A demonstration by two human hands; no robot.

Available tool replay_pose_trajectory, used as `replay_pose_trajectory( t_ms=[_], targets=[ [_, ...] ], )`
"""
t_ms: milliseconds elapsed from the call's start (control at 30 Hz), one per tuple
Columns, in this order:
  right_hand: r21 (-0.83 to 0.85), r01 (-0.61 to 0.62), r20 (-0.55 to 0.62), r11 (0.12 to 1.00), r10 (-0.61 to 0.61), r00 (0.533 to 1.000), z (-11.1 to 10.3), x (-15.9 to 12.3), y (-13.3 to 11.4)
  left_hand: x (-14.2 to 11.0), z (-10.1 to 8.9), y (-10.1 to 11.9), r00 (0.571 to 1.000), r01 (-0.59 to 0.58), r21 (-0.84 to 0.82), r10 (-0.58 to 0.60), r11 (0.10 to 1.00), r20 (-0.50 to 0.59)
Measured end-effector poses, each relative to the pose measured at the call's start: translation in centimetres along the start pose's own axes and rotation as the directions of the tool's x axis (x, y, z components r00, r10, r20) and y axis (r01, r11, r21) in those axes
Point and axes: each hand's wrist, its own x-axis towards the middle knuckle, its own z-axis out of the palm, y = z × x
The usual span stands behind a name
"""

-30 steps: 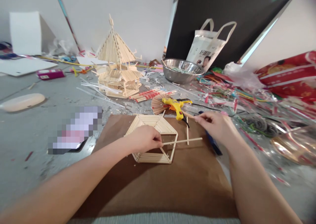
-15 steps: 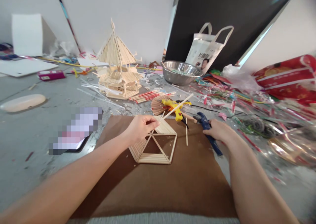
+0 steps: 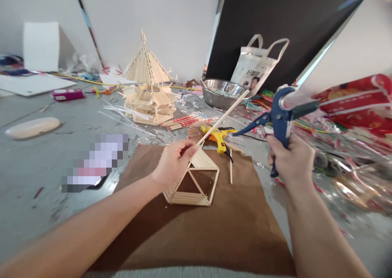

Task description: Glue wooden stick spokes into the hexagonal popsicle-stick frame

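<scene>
My left hand (image 3: pixel 177 162) pinches a thin wooden stick (image 3: pixel 223 118), which slants up and to the right. Beneath that hand lies a hexagonal frame of wooden sticks (image 3: pixel 192 199), with some sections filled by parallel sticks and others open; the hand hides its left part. My right hand (image 3: pixel 292 161) is raised at the right, wrapped round a blue pipe cutter (image 3: pixel 281 120) with its jaw pointing up and its handles spread. The frame rests on a brown sheet (image 3: pixel 196 241). Another loose stick (image 3: pixel 231 169) lies on the sheet, right of the frame.
A yellow glue gun (image 3: pixel 218 138) lies behind the frame. Farther back stand a stick-built pavilion (image 3: pixel 148 69) and a metal bowl (image 3: pixel 222 100). At left are a phone (image 3: pixel 96 161) and a whitish oblong object (image 3: pixel 33 127). Plastic scraps and a red bag (image 3: pixel 358 102) crowd the right.
My right hand has let go of a thin stick, taken the blue pipe cutter off the surface and lifted it. My left hand has raised its stick from nearly level to a steep slant.
</scene>
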Motion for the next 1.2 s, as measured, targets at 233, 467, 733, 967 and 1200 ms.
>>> replay_pose_trajectory(
  t_ms=[233,467,733,967,1200],
  targets=[
    [0.737,-0.137,0.324,0.661,-0.168,0.931,2.4,-2.5,-2.1,0.7,0.6,-0.6,0.998,0.040,0.018,-0.039,0.999,-0.046],
    [0.841,-0.246,0.418,0.482,-0.289,0.861,3.9,-3.9,-3.0,-0.3,1.3,-2.1,0.940,0.251,-0.155,-0.279,0.955,-0.197],
    [0.879,-0.229,0.383,0.418,-0.333,0.862,5.8,-5.5,-3.6,-1.6,1.7,-1.4,0.881,0.315,-0.492,-0.443,0.812,-0.167],
    [0.878,-0.310,0.445,0.366,-0.381,0.810,6.2,-7.2,-3.6,-2.6,2.3,-1.3,0.934,0.250,-0.429,-0.333,0.868,-0.130],
    [0.762,0.068,0.139,0.644,-0.265,0.954,5.5,-5.6,-1.9,-2.5,1.2,-2.1,0.975,0.119,-0.253,-0.162,0.960,-0.153]
  ],
)
